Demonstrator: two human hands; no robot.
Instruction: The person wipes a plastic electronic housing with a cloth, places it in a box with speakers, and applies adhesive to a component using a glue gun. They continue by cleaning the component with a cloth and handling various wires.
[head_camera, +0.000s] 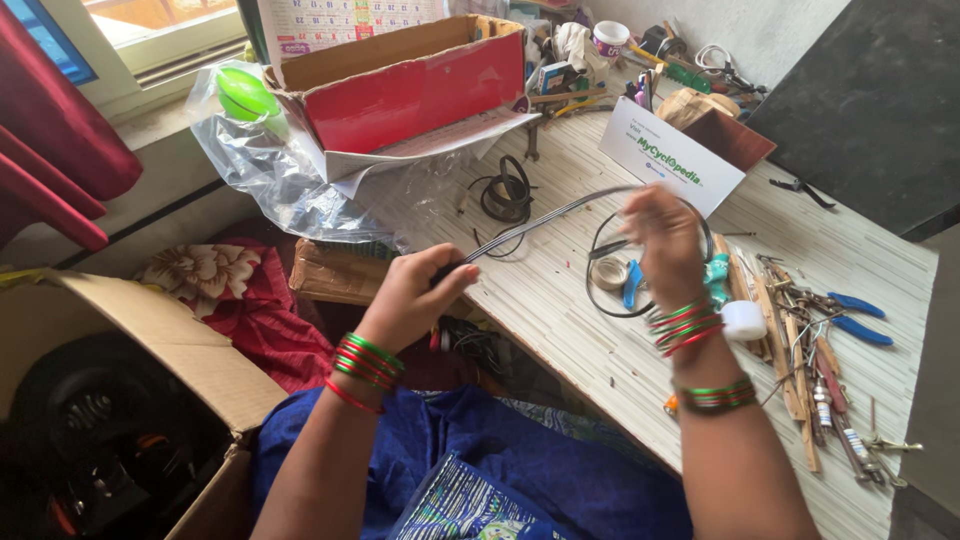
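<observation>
Holding a flat grey multi-strand cable (545, 215) taut between both hands, over the striped bench (560, 300). Head view only:

- Left hand (415, 295) was closed around one end of the cable, near the bench edge.
- Right hand (665, 240) was motion-blurred, fingers curled; seemed to grip the other end where the cable ran into a loose black loop (612, 262). Grip not fully readable.
- Cable spanned above the bench, clear of the black wire coil (507, 192) behind it.
- Handling, my read: light, springy, holds its curl, thin insulation, easy to kink. Best gripped flat across the strands near the ends, not pinched on one strand.
- Nearby: tape roll (608, 273), blue-handled pliers (845, 315), wooden sticks (790, 350), white box (672, 155), red carton (410, 95).
</observation>
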